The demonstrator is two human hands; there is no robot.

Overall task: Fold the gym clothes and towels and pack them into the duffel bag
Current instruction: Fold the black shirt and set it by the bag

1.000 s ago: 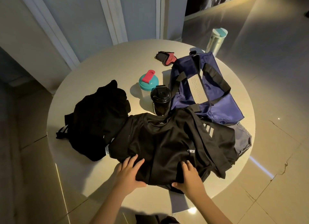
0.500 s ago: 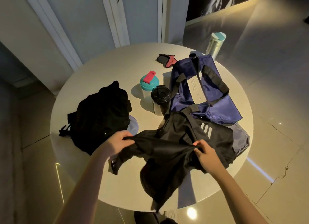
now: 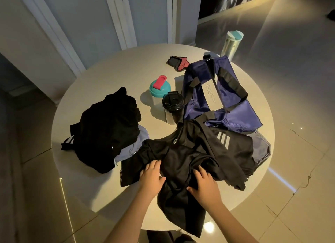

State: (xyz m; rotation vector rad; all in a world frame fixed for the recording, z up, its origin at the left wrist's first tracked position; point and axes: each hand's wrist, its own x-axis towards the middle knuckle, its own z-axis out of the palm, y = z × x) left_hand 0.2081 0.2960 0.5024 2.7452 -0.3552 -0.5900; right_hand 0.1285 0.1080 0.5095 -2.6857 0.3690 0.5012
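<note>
A black shirt (image 3: 183, 163) lies spread on the near part of the round table (image 3: 108, 76), its lower end hanging over the front edge. My left hand (image 3: 151, 175) rests flat on its left part. My right hand (image 3: 204, 184) presses on the fabric just right of it, fingers fairly straight. Under the shirt's right side lies another black garment with white stripes (image 3: 230, 143). A navy duffel bag (image 3: 217, 96) sits open at the right. A heap of black clothes (image 3: 107, 126) lies at the left, over a pale blue cloth (image 3: 134, 148).
A black-lidded shaker (image 3: 173, 107) and a teal shaker with a red cap (image 3: 159, 88) stand between the heap and the bag. Red-and-black gloves (image 3: 178, 63) lie behind. A pale bottle (image 3: 232, 43) stands at the far right edge. Grey fabric (image 3: 262, 148) pokes out at the right.
Half a second ago both hands held the black shirt up by its edge. Now the shirt lies on the table and both hands rest flat on it.
</note>
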